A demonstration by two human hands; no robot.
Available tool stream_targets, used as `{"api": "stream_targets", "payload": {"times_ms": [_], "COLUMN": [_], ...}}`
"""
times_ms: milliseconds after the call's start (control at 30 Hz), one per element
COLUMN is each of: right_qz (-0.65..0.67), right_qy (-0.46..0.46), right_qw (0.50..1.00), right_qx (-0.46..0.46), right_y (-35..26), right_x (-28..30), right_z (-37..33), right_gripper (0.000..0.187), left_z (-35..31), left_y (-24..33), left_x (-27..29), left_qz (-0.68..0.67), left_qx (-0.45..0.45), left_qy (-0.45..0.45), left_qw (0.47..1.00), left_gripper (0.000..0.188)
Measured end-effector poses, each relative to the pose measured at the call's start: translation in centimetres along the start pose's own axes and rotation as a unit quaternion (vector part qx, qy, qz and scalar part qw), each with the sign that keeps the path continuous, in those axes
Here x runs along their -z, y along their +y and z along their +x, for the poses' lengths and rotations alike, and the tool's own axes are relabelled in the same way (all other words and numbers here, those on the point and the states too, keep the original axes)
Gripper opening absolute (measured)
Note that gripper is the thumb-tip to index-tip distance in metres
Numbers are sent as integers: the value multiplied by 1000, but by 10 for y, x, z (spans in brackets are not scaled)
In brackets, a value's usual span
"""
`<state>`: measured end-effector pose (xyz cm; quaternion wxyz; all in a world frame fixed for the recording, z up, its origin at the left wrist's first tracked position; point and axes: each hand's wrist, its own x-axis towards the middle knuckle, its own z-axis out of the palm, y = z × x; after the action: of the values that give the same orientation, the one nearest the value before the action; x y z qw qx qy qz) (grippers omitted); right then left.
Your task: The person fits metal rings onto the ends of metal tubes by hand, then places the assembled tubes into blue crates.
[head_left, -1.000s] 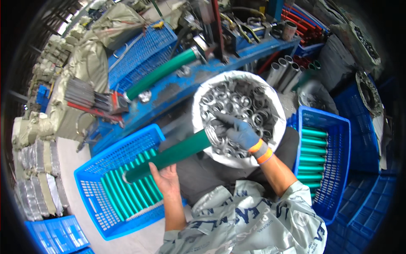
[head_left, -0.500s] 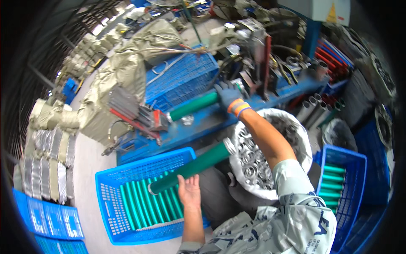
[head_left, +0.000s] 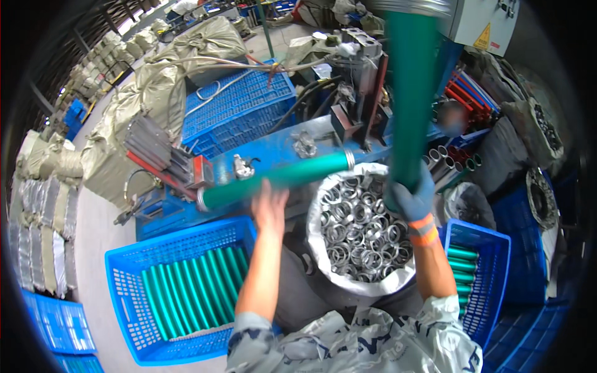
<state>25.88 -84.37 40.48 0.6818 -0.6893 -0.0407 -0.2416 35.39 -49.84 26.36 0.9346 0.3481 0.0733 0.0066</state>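
A green tube (head_left: pixel 292 178) with metal rings at its ends lies slantwise over the blue workbench (head_left: pixel 255 152). My bare left hand (head_left: pixel 270 208) grips it from the near side, its fingers blurred by motion. My right hand (head_left: pixel 415 196), in a grey-blue glove with an orange cuff, is closed round the lower end of a second green tube (head_left: pixel 411 99). That tube stands nearly upright, and a silver ring shows at its top. Just left of my right hand is a white sack (head_left: pixel 317 242) full of loose metal rings (head_left: pixel 357 233).
A blue crate (head_left: pixel 124 311) of green tubes (head_left: pixel 193 289) stands at left, another blue crate (head_left: pixel 494 273) at right. Metal fixtures with red parts (head_left: pixel 202 171) (head_left: pixel 373 93) rise from the bench. Bare metal pipes (head_left: pixel 443 163) lie beyond my right hand. A grey electrical box (head_left: pixel 479 28) hangs at far right.
My right hand has lifted its tube off the bench fixtures and swung it upright, toward the right. My left hand has carried the other tube forward from above the left crate to the bench.
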Motion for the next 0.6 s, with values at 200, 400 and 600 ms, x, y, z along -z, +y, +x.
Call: {"api": "stream_targets", "payload": {"times_ms": [200,400,600], "right_qz": [-23,-68,-55], "right_qy": [103,186,206], "right_qw": [994,975,970], "right_qx": [-35,-96,-119], "right_y": [-4,-32,-24], "right_x": [114,141,144], "right_z": [-139,-197,-215], "right_gripper": [69,76,75], "left_z": [157,178,179], "left_y": [-11,-31,-29], "left_x": [1,17,20], "left_qz": [-9,-9,18], "left_qx": [-30,4,16], "left_qy": [109,125,122], "left_qw": [994,992,992], "left_gripper": [69,68,73]}}
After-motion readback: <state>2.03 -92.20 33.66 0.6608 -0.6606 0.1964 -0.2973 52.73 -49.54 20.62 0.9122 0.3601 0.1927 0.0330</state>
